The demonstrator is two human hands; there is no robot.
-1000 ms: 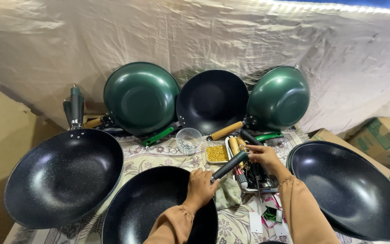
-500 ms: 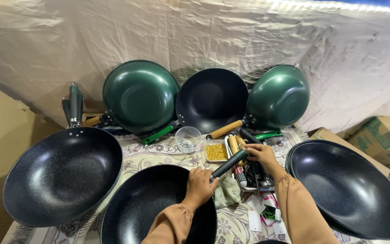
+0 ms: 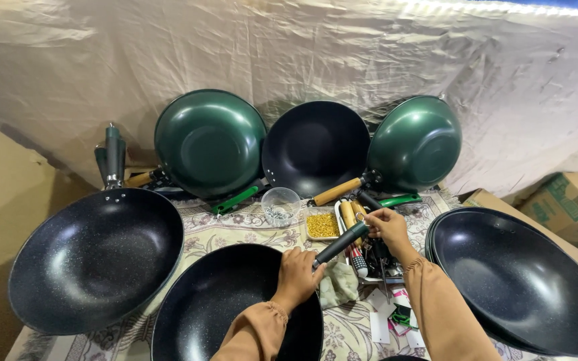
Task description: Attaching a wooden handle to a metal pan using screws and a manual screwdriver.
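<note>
black wok (image 3: 235,314) sits at the near edge of the worktop (image 3: 235,224), its dark handle (image 3: 341,242) pointing up and right. left hand (image 3: 298,274) clenches the rim where the handle joins; right hand (image 3: 386,226) pinches the handle's far end, fingers (image 3: 367,215) closed on it. risk: the handle may twist or slip at the joint, since the grip is only fingertip-deep. a swing could knock the clear cup (image 3: 281,205) or yellow tray (image 3: 323,226) just beside it.

— What's left of the grip?
— A big black wok (image 3: 98,257); beyond it, a plastic cup (image 3: 281,206).
— And past the grip?
— Two green woks (image 3: 210,142) (image 3: 415,143) against the sheet (image 3: 289,60); a box (image 3: 563,207) far right.
</note>
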